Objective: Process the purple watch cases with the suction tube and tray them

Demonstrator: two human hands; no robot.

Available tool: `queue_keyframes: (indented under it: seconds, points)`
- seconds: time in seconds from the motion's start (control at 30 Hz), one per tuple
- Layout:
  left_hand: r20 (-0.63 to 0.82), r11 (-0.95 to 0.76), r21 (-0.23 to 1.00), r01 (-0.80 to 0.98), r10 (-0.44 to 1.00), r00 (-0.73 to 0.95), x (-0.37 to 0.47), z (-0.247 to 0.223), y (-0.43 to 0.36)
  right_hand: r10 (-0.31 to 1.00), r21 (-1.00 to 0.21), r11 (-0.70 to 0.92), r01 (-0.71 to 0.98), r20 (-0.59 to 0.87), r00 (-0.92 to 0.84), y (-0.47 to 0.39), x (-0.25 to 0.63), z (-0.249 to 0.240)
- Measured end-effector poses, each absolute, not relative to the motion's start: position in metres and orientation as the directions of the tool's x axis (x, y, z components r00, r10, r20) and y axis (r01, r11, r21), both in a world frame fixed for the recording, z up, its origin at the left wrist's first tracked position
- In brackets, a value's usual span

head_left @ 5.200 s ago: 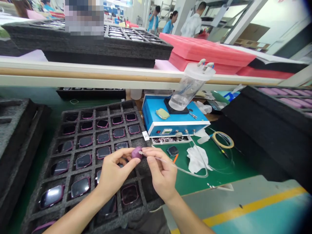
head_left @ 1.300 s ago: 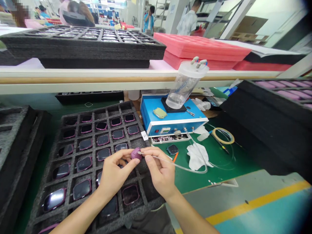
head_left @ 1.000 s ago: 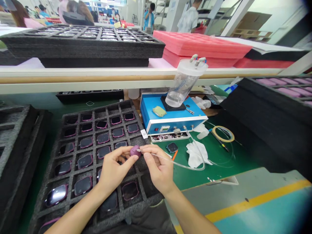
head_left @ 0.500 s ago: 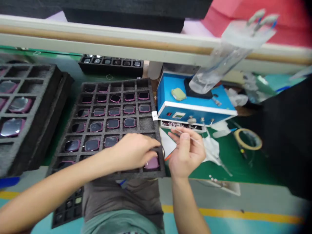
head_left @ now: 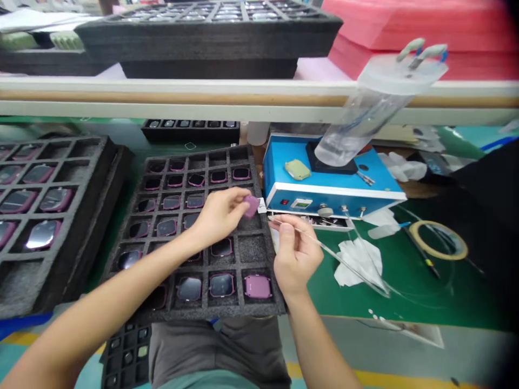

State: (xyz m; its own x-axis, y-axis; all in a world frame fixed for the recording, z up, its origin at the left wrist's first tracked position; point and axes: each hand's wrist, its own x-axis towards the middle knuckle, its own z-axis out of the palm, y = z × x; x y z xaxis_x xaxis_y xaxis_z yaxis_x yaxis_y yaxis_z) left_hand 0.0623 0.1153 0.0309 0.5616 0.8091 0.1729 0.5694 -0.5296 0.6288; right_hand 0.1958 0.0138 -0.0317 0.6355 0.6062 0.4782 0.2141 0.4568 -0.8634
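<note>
My left hand point(head_left: 221, 213) is closed on a purple watch case point(head_left: 251, 206), pinched between thumb and fingers above the right side of a black foam tray point(head_left: 197, 312). Several purple-framed watches with dark screens sit in its square pockets. Another purple watch case point(head_left: 258, 286) lies back side up in the near right pocket. Just right of the tray, my right hand point(head_left: 298, 251) is closed round a thin clear tube point(head_left: 338, 260). Its slim tip points left toward the held case, apart from it. The tube trails right across the green table.
Behind the right hand stands a blue control box point(head_left: 336, 189) carrying a clear cylinder point(head_left: 357, 119) and a pale green watch case point(head_left: 297, 169). White tissue point(head_left: 357, 262) and a tape roll point(head_left: 438, 239) lie right. Stacked foam trays point(head_left: 87, 200) stand left; a shelf edge point(head_left: 182, 100) crosses behind.
My left hand has moved up and away from the tray's near right corner and now shows a purple watch case in its fingers. My right hand stays beside the tray; the view has tilted up.
</note>
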Motion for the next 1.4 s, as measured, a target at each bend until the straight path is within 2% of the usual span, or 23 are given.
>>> queue_keyframes:
  seconds: [0.03,0.07,0.1,0.17,0.23,0.73,1.4]
  points:
    - [0.147,-0.402,0.797,0.451,0.853,0.501,0.057,0.026,0.105,0.624,-0.862,0.449,0.237,0.492,0.607,0.012,0.196,-0.034]
    - [0.098,-0.256,0.915,0.311,0.891,0.444,0.053,0.021,0.095,0.643,-0.86,0.442,0.257,0.503,0.578,0.011,0.196,-0.035]
    - [0.038,-0.124,0.975,0.187,0.913,0.407,0.051,0.016,0.087,0.659,-0.858,0.437,0.27,0.51,0.554,0.01,0.197,-0.037]
    - [-0.052,0.031,0.998,0.06,0.919,0.391,0.05,0.009,0.077,0.678,-0.856,0.433,0.283,0.517,0.523,0.008,0.197,-0.038]
    - [-0.088,0.092,0.996,0.012,0.906,0.415,0.052,0.004,0.072,0.686,-0.853,0.431,0.293,0.521,0.509,0.007,0.198,-0.039]
    - [-0.075,0.153,0.98,-0.13,0.879,0.472,0.056,-0.001,0.07,0.689,-0.867,0.413,0.28,0.499,0.526,0.004,0.195,-0.039]
    - [-0.077,0.153,0.98,-0.13,0.884,0.461,0.057,-0.001,0.071,0.699,-0.884,0.384,0.267,0.467,0.542,0.004,0.195,-0.04]
